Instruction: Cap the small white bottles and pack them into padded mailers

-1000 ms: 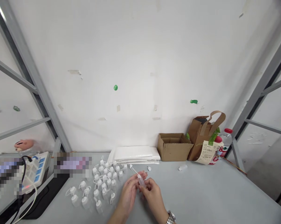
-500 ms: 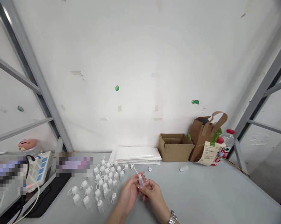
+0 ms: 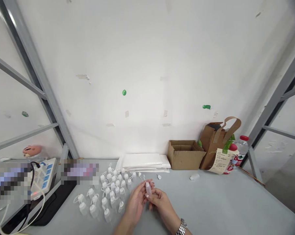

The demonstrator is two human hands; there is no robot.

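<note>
While the right hand (image 3: 160, 201) pinches the bottle (image 3: 148, 188), its long axis points far, slightly left, above the table (image 3: 225, 205), which extends rightward; whether the left hand (image 3: 136, 201) grips, I cannot tell.

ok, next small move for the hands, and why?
Probably pinch the white top of the small bottle with the left hand: the right hand grips its lower body, and the left hand is cupped beside that top.
</note>
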